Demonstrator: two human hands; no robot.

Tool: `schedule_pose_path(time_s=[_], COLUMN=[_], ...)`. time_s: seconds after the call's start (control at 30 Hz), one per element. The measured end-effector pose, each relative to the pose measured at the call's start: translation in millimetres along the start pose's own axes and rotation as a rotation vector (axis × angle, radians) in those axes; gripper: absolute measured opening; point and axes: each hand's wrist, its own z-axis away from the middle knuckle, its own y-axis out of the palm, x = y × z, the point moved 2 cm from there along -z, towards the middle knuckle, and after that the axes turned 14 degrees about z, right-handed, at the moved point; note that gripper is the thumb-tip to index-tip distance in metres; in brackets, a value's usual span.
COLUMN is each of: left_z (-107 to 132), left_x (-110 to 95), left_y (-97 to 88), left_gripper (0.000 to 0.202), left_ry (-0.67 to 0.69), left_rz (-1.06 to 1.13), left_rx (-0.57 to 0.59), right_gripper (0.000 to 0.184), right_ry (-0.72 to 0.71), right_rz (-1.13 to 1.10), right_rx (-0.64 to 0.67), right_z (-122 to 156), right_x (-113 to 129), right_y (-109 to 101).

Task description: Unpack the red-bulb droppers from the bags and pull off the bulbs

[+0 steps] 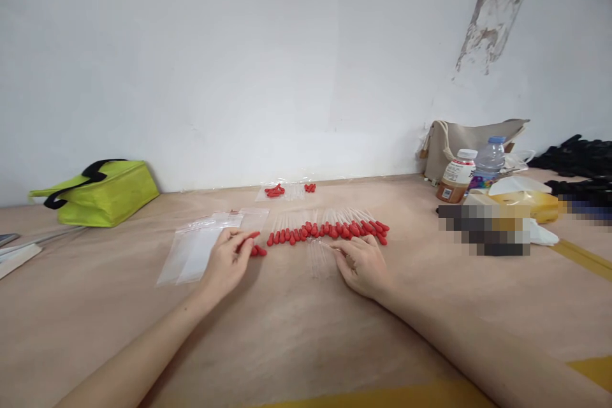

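My left hand (228, 261) is closed in a pinch on a red rubber bulb (252, 236). Just beneath its fingertips, a few loose red bulbs (259, 251) lie on the table. Opposite it, my right hand (362, 264) pinches a thin clear dropper tube (331, 247), partly hidden by the fingers. A small bunch of bare clear tubes (319, 261) lies beside that hand. Beyond both hands runs a row of droppers (329, 228), their red bulbs towards me and their clear tubes pointing away.
Clear zip bags (191, 248) lie left of my left hand. Near the wall, a clear bag (292, 191) holds red bulbs and tubes. A lime-green bag (109, 194) stands at left. At right are a drink bottle (458, 177), a water bottle (490, 156) and a tissue pack (521, 197).
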Motion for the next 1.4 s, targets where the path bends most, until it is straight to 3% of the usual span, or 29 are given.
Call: schedule_pose_path(time_s=[0.13, 0.27, 0.53, 0.77, 0.93, 1.17, 1.4], left_z=[-19, -21, -15, -13, -8, -24, -45], left_x=[23, 38, 34, 35, 19, -25, -29], left_y=[-17.4, -14.5, 3.5, 2.8, 4.8, 44.9, 86.4], left_gripper=[0.026, 0.022, 0.022, 0.026, 0.02, 0.013, 0.031], left_ry=[-0.138, -0.169, -0.051, -0.026, 0.112, 0.284, 0.165], left_rz=[-0.046, -0.017, -0.163, -0.183, -0.197, -0.25, -0.325], left_rx=[-0.08, -0.055, 0.131, 0.057, -0.015, 0.267, 0.205], right_gripper=[0.012, 0.012, 0.017, 0.026, 0.031, 0.031, 0.022], right_ry=[0.027, 0.001, -0.059, -0.12, -0.124, -0.119, -0.008], right_rz=[0.099, 0.158, 0.095, 0.111, 0.104, 0.103, 0.083], right_rx=[0.033, 0.068, 0.088, 0.093, 0.124, 0.148, 0.041], right_z=[-3, -5, -5, -5, -5, -5, -1], right_x=[-5, -7, 3, 7, 8, 8, -10], right_y=[6, 10, 9, 11, 9, 8, 3])
